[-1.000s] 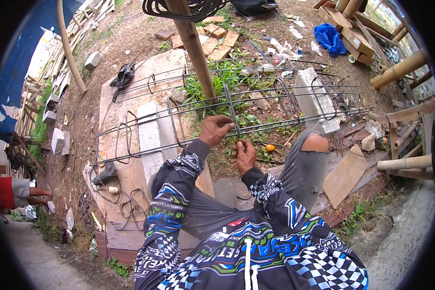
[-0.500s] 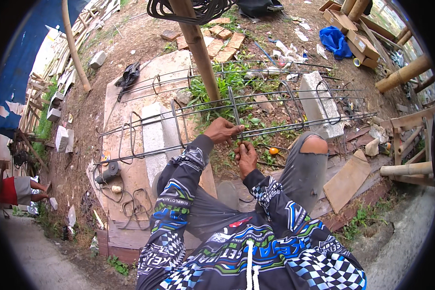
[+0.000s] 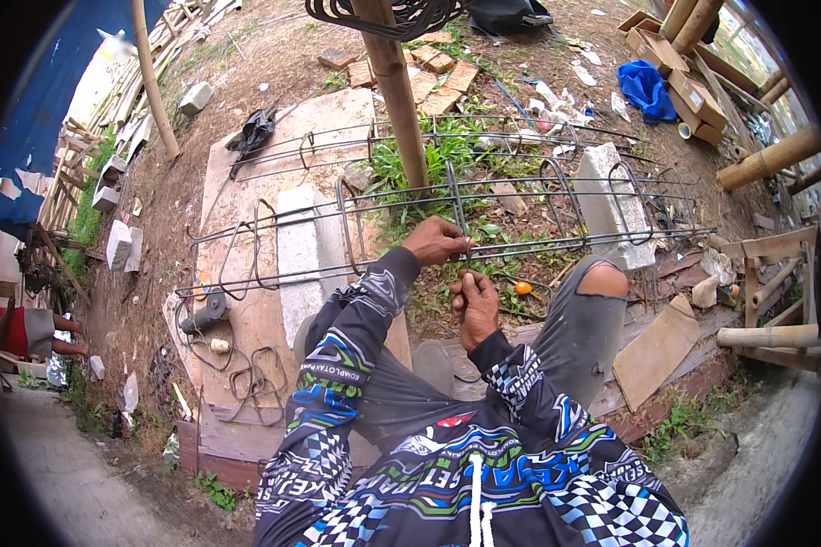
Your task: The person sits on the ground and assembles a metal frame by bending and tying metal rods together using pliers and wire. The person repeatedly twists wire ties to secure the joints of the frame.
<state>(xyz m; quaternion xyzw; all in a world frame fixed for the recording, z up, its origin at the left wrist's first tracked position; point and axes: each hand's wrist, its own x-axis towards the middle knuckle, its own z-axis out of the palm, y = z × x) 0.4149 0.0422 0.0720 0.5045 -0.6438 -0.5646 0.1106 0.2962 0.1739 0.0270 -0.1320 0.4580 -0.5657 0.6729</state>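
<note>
A steel rebar cage point(image 3: 538, 246), made of long thin bars and bent stirrups, lies across in front of me. Two pale concrete blocks point(image 3: 299, 264) point(image 3: 607, 196) bear it at left and right. My left hand point(image 3: 436, 242) is pinched closed at the near bar, where an upright stirrup point(image 3: 456, 196) crosses it; whatever its fingertips grip is hidden. Just below the bar, my right hand point(image 3: 476, 305) is closed with thumb and fingers together, and anything in it is too small to name. To its right lies a small orange thing point(image 3: 522, 288).
A bamboo post point(image 3: 397, 109) rises just beyond the cage. Loose bent stirrups point(image 3: 260, 374) and a dark grey cylindrical thing point(image 3: 205, 313) lie on the board point(image 3: 219, 356) at left. Bricks point(image 3: 442, 82), a blue sheet point(image 3: 646, 91) and cardboard boxes point(image 3: 693, 96) are farther off. Another person point(image 3: 27, 330) is at far left.
The whole view has shifted slightly. My right hand has turned a little and drawn slightly down from the bar, while my left hand stays at the same crossing.
</note>
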